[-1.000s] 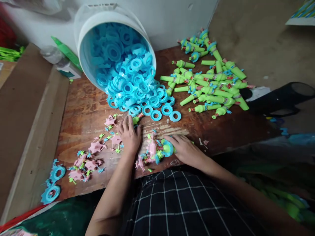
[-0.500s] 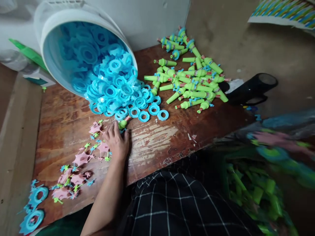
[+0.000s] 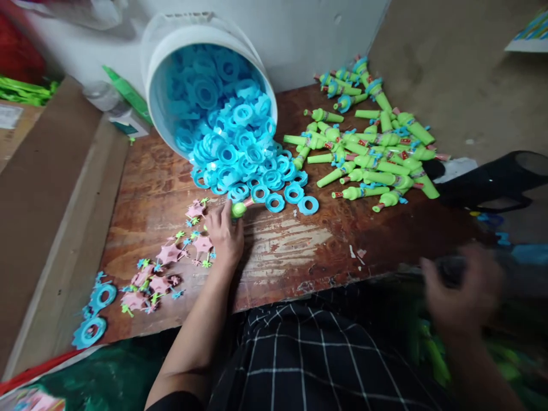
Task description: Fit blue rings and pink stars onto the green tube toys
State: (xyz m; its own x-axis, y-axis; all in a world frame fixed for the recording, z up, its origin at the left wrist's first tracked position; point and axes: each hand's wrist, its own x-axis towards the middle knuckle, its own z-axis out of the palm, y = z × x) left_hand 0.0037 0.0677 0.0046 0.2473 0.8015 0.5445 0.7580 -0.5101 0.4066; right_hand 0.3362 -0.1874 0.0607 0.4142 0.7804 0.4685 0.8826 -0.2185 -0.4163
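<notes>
My left hand [image 3: 226, 237] rests on the worn wooden table [image 3: 282, 240], its fingers around a green plastic toy tube [image 3: 240, 210] with a pinkish-red tip. Only the rounded end and tip of that tube show; my fingers cover the rest. Just beyond lie blue plastic rings [image 3: 274, 202], spilling from a white bucket [image 3: 158, 123] on its side. Pink star-shaped pieces [image 3: 170, 253] with small green and blue bits lie left of this hand. My right hand [image 3: 464, 288], blurred by motion, is past the table's front edge at the right, thumb and fingers apart, nothing visible between them.
Several green toy tubes [image 3: 377, 162] are heaped at the table's back right, near a black mug [image 3: 492, 180] lying tilted. More green pieces [image 3: 436, 354] sit low at the right. Two blue ring pieces [image 3: 89, 333] lie at the left edge, beside a wooden board [image 3: 79, 217].
My right hand has come into view at the right; the blurred pink, blue and green toy there is gone from sight. The view has shifted left. My left hand stays at the green tube.
</notes>
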